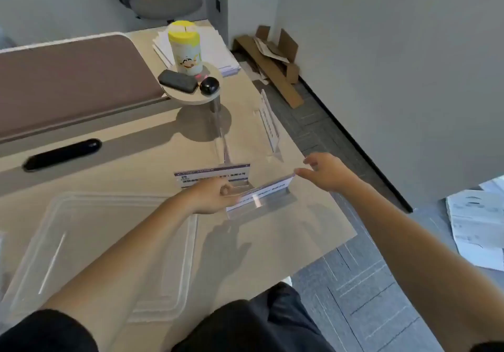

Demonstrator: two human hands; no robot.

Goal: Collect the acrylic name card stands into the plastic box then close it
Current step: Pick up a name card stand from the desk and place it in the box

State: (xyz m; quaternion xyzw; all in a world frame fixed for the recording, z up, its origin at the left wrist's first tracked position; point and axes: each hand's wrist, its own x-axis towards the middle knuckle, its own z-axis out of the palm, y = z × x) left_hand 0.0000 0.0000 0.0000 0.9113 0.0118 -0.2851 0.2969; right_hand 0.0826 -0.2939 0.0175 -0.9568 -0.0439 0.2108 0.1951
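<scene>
A clear acrylic name card stand [268, 195] with a white and purple card is held just above the beige desk. My left hand [215, 195] grips its left end. My right hand [326, 173] touches its right end with fingers spread. A second stand [215, 175] with a card stands right behind my left hand. A third stand [268, 122] stands farther back near the desk's right edge, and a bare clear stand [221, 133] rises between them. A clear plastic lid [109, 245] lies flat at the lower left. The box itself is not clearly seen.
A round shelf [191, 98] at the back holds a yellow-capped canister [185, 49], a black case [177, 81] and a black mouse [209, 85]. A brown divider panel [68, 79] stands left. The desk's right edge [321, 177] drops to grey carpet with cardboard [275, 62] and papers [477, 226].
</scene>
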